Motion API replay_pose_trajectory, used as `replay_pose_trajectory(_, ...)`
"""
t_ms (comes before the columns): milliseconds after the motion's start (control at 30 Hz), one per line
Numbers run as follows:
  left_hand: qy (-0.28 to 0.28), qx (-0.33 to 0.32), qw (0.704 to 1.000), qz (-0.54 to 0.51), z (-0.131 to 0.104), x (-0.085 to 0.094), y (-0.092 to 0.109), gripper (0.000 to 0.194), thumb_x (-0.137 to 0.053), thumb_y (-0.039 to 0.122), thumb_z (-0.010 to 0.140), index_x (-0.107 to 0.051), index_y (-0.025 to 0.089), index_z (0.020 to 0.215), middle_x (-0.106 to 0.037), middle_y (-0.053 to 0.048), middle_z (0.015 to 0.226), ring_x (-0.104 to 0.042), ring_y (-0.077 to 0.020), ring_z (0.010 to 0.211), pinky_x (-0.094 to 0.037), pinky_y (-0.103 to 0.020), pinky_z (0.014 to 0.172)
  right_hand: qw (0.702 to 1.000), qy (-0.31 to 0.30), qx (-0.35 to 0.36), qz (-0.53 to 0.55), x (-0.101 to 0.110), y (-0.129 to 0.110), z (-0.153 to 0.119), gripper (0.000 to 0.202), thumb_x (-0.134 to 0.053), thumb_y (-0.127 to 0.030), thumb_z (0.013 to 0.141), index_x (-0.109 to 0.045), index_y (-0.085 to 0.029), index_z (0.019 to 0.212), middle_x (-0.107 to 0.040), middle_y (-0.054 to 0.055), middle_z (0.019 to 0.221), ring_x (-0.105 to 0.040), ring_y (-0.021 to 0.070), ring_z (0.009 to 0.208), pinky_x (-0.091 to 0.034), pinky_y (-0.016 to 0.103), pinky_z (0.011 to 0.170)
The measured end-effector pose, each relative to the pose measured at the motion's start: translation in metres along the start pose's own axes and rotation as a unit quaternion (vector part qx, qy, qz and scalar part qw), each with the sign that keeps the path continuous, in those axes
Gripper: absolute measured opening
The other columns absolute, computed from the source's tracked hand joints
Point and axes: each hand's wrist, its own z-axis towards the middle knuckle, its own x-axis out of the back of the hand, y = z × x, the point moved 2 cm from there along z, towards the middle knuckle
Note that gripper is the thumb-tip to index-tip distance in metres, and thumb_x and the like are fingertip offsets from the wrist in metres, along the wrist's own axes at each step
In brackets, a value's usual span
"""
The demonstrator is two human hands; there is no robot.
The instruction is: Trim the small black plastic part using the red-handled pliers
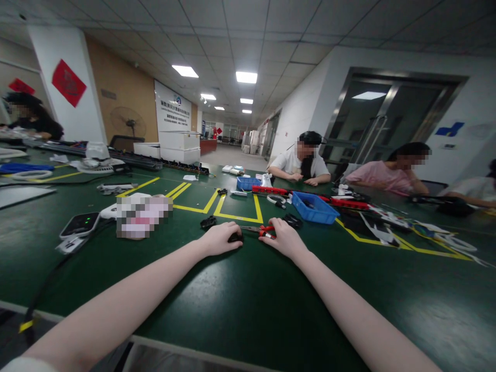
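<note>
My right hand is closed around the red handles of a pair of pliers. The metal jaws point left, toward my other hand. My left hand rests low over the green table with its fingers curled on a small black part, whose kind I cannot make out. Just behind my left wrist lies another black piece. Beyond my right hand sits a dark object, perhaps a further black part. Whether the jaws touch the part in my left hand is hard to see.
A blue bin stands beyond my right hand, and a smaller blue bin farther back. Left are a white device with a green display and a blurred pinkish item. Yellow tape marks the table. Several people sit around it.
</note>
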Motion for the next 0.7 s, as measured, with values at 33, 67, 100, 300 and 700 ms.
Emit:
replay_pose_trajectory(33, 0.0, 0.0, 1.0, -0.004, 0.0, -0.0003, -0.0004, 0.02, -0.063, 0.036, 0.087, -0.06, 0.021, 0.1, -0.063, -0.004, 0.104, -0.062, -0.0217, 0.099, -0.049, -0.032, 0.086, 1.0, 0.001, -0.008, 0.001, -0.0015, 0.0004, 0.0001, 0.036, -0.064, -0.048, 0.082, -0.051, -0.02, 0.102, -0.06, 0.009, 0.098, -0.058, 0.026, 0.091, -0.045, 0.034, 0.075)
replay_pose_trajectory(67, -0.001, 0.001, 1.0, -0.009, -0.0001, -0.0006, -0.0007, 0.021, -0.063, 0.037, 0.087, -0.06, 0.021, 0.1, -0.063, -0.004, 0.105, -0.062, -0.022, 0.099, -0.049, -0.032, 0.086, 1.0, 0.001, -0.017, 0.002, -0.0027, 0.0006, 0.0, 0.034, -0.063, -0.045, 0.083, -0.05, -0.02, 0.102, -0.06, 0.009, 0.098, -0.058, 0.0257, 0.091, -0.045, 0.034, 0.076)
replay_pose_trajectory(100, -0.001, 0.001, 1.0, -0.014, -0.0002, -0.0008, -0.001, 0.022, -0.064, 0.038, 0.086, -0.06, 0.021, 0.101, -0.063, -0.004, 0.105, -0.062, -0.0224, 0.099, -0.049, -0.033, 0.086, 1.0, 0.001, -0.025, 0.003, -0.0036, 0.0006, -0.0002, 0.032, -0.062, -0.042, 0.083, -0.05, -0.02, 0.103, -0.059, 0.009, 0.098, -0.057, 0.0252, 0.09, -0.044, 0.033, 0.075)
replay_pose_trajectory(300, 0.003, 0.003, 0.999, -0.043, -0.0001, -0.0023, -0.0012, 0.022, -0.064, 0.034, 0.086, -0.06, 0.02, 0.101, -0.064, -0.005, 0.105, -0.063, -0.0225, 0.099, -0.05, -0.034, 0.089, 0.999, 0.001, -0.037, -0.008, -0.0017, -0.0034, -0.0011, 0.029, -0.062, -0.022, 0.077, -0.052, -0.017, 0.103, -0.057, 0.011, 0.103, -0.054, 0.025, 0.094, -0.043, 0.032, 0.078)
replay_pose_trajectory(700, 0.01, 0.016, 0.997, -0.074, 0.0011, -0.0016, 0.0, 0.019, -0.056, 0.035, 0.091, -0.059, 0.019, 0.101, -0.064, -0.006, 0.107, -0.064, -0.0213, 0.097, -0.05, -0.033, 0.089, 0.999, 0.012, -0.014, -0.042, 0.0048, -0.0053, -0.0031, 0.039, -0.057, -0.011, 0.072, -0.054, -0.018, 0.11, -0.058, 0.014, 0.113, -0.05, 0.0303, 0.102, -0.039, 0.038, 0.084)
